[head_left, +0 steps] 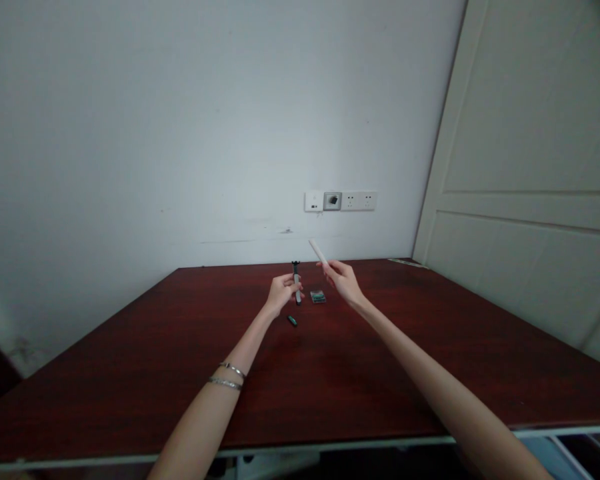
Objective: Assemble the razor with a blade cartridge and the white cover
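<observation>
The left grip is closed narrowly around a grey-and-black handle, while the right grip pinches the lower end of a white rod above the surface.

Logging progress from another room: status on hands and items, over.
Left hand gripping grey-and-black handle. Right hand holding white stick. Small case, green piece on table nearby.

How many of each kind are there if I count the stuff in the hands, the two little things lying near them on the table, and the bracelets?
Grey-and-black handle, in the left hand: 1
White stick, in the right hand: 1
Small case, partly green: 1
Small green-and-black piece: 1
Silver bracelets: 2
Total: 6
</observation>
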A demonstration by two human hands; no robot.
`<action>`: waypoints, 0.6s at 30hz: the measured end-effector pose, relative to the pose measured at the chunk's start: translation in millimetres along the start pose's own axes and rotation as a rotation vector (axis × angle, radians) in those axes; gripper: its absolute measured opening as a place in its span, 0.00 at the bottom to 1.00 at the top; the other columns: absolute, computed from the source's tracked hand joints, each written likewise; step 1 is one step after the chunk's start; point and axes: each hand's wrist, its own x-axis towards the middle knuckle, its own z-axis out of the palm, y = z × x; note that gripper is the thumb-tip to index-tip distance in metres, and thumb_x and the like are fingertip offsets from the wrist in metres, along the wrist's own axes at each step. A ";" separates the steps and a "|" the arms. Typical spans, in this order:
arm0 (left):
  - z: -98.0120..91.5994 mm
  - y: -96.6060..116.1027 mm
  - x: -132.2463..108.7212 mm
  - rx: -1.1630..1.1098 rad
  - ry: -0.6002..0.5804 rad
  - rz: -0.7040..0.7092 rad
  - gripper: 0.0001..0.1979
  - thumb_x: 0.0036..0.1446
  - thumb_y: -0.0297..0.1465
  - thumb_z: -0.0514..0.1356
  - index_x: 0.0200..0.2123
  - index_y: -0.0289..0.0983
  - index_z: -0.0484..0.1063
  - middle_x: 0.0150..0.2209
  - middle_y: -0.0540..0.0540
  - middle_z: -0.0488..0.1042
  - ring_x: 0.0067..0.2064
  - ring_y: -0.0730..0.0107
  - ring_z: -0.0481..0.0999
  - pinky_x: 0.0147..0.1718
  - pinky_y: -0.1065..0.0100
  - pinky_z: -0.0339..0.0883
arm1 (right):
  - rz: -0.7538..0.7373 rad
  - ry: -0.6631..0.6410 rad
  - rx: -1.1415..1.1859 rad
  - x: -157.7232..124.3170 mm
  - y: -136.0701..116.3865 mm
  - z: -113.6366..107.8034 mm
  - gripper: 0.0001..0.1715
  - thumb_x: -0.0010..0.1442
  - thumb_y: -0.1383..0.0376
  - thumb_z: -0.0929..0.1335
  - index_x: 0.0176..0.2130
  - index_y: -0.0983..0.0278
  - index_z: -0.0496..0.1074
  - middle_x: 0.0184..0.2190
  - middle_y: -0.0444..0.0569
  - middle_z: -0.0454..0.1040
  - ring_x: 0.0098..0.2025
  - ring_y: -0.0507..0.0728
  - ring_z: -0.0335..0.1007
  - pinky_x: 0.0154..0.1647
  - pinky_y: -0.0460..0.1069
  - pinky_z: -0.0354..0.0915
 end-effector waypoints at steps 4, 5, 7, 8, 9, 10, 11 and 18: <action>0.3 0.9 -1.6 0.014 -0.011 -0.032 0.12 0.44 0.29 0.63 0.34 0.31 0.70 0.24 0.48 0.71 0.21 0.73 0.73 0.18 0.74 0.65 | 0.005 -0.264 -0.347 29.7 1.6 -23.9 0.30 0.53 0.47 0.61 0.25 0.69 0.74 0.14 0.41 0.55 0.18 0.47 0.48 0.19 0.44 0.45; 0.5 1.2 -1.9 0.016 -0.022 -0.039 0.12 0.45 0.29 0.62 0.35 0.31 0.70 0.24 0.48 0.71 0.21 0.73 0.73 0.18 0.74 0.65 | -0.004 -0.286 -0.424 34.3 1.9 -25.5 0.31 0.53 0.46 0.60 0.24 0.69 0.74 0.13 0.40 0.54 0.18 0.47 0.48 0.19 0.44 0.44; 1.3 2.2 -2.5 0.021 -0.049 -0.055 0.12 0.45 0.29 0.62 0.35 0.31 0.70 0.24 0.48 0.71 0.21 0.72 0.73 0.18 0.74 0.66 | -0.037 -0.268 -0.550 41.4 2.9 -24.5 0.33 0.53 0.45 0.60 0.23 0.69 0.75 0.13 0.40 0.53 0.18 0.47 0.47 0.20 0.44 0.44; 2.0 2.9 -3.0 0.023 -0.062 -0.063 0.11 0.46 0.29 0.61 0.35 0.31 0.69 0.24 0.48 0.71 0.20 0.72 0.73 0.18 0.73 0.66 | -0.057 -0.251 -0.602 44.2 3.7 -23.0 0.33 0.53 0.45 0.60 0.23 0.69 0.75 0.13 0.40 0.53 0.18 0.47 0.47 0.20 0.45 0.44; 2.8 3.7 -3.6 0.023 -0.071 -0.069 0.11 0.46 0.28 0.61 0.35 0.31 0.69 0.23 0.48 0.71 0.20 0.72 0.73 0.18 0.73 0.66 | -0.074 -0.236 -0.650 46.7 4.9 -21.4 0.32 0.53 0.44 0.60 0.23 0.68 0.75 0.12 0.41 0.54 0.18 0.48 0.48 0.20 0.45 0.44; 3.7 4.4 -4.3 0.020 -0.077 -0.074 0.11 0.46 0.28 0.61 0.35 0.31 0.69 0.23 0.48 0.71 0.20 0.72 0.73 0.18 0.72 0.66 | -0.089 -0.226 -0.690 49.0 6.4 -20.4 0.32 0.52 0.44 0.60 0.22 0.68 0.74 0.12 0.41 0.55 0.18 0.48 0.49 0.20 0.45 0.45; 4.6 5.0 -5.0 0.016 -0.082 -0.077 0.11 0.46 0.28 0.61 0.35 0.31 0.69 0.23 0.48 0.71 0.20 0.72 0.73 0.19 0.72 0.67 | -0.102 -0.222 -0.717 51.1 8.2 -20.3 0.32 0.52 0.44 0.61 0.21 0.68 0.74 0.12 0.41 0.56 0.19 0.48 0.50 0.21 0.45 0.45; 5.7 2.9 -6.3 0.008 -0.079 -0.043 0.12 0.46 0.28 0.62 0.36 0.30 0.69 0.24 0.48 0.71 0.21 0.72 0.73 0.19 0.72 0.67 | -0.094 -0.230 -0.696 58.6 18.4 -40.7 0.33 0.48 0.42 0.63 0.17 0.68 0.71 0.12 0.42 0.57 0.18 0.48 0.50 0.21 0.45 0.47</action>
